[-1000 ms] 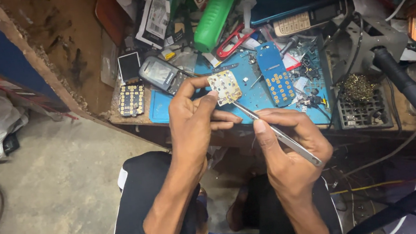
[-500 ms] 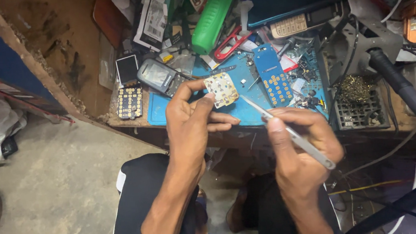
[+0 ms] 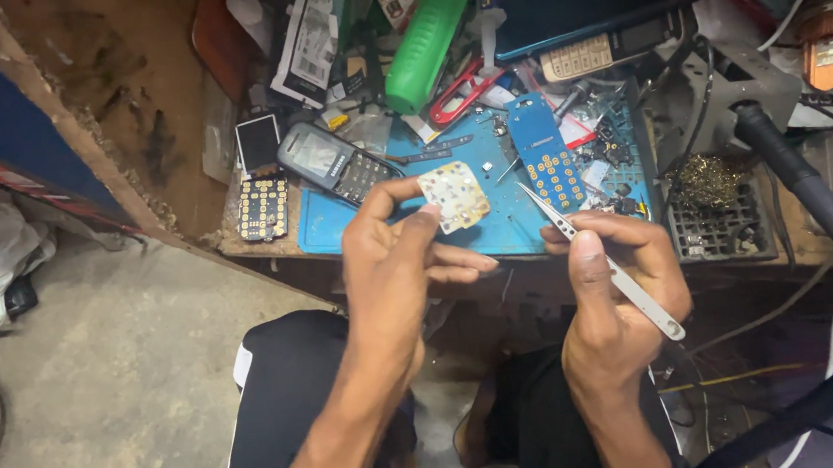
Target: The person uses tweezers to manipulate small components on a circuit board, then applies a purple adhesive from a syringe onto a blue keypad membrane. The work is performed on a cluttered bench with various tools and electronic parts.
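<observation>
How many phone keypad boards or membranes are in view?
3, maybe more under clutter: pale keypad membrane pinched in the left hand, blue keypad board on the mat, black keypad board at the bench's left edge.

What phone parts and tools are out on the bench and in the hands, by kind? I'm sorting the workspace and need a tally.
Keypad boards: 3 (white one in left hand, blue, dark)
Phones: 1
Tweezers: 1, in right hand
Green bottles: 1
Red-handled scissors: 1
Total: 7
</observation>
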